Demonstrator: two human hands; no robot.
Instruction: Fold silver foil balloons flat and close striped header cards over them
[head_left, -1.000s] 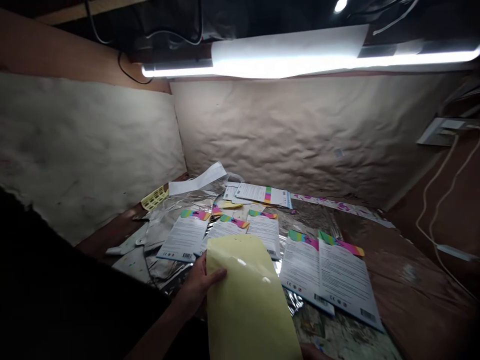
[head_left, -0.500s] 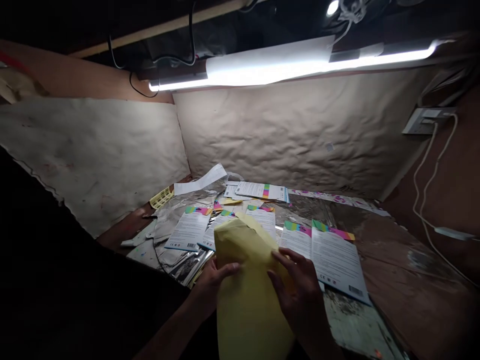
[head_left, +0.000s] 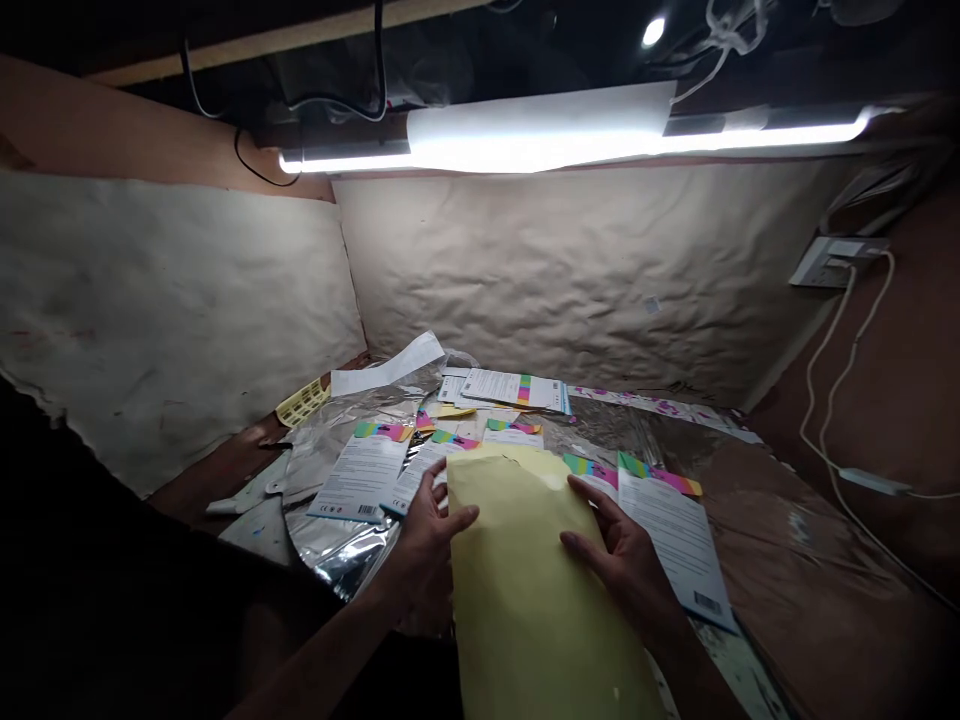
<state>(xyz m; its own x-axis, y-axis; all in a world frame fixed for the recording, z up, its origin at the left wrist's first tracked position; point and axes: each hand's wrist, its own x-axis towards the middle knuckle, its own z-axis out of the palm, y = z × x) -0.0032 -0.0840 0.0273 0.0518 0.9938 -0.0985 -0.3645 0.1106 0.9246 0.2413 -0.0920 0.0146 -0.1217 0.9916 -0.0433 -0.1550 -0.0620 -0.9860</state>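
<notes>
A large pale yellow envelope (head_left: 532, 590) lies in front of me over the printed cards. My left hand (head_left: 429, 535) grips its left edge, thumb on top and fingers underneath. My right hand (head_left: 628, 562) rests on its right side with fingers stretched flat and pressing on the paper. White printed cards with rainbow-coloured tops (head_left: 360, 470) lie spread on crinkled silver foil (head_left: 341, 545) just beyond the envelope. One more card (head_left: 675, 535) lies right beside my right hand.
A stack of cards (head_left: 510, 388) sits near the back wall, with a white paper strip (head_left: 390, 365) and a yellow plastic piece (head_left: 302, 402) at the left. Brown paper covers the walls. A tube light (head_left: 570, 135) hangs overhead. White cables (head_left: 832, 440) run along the right wall.
The envelope has been lowered and laid flatter. My right hand came into view, then slid to the envelope's right side. The left hand kept its hold on the left edge.
</notes>
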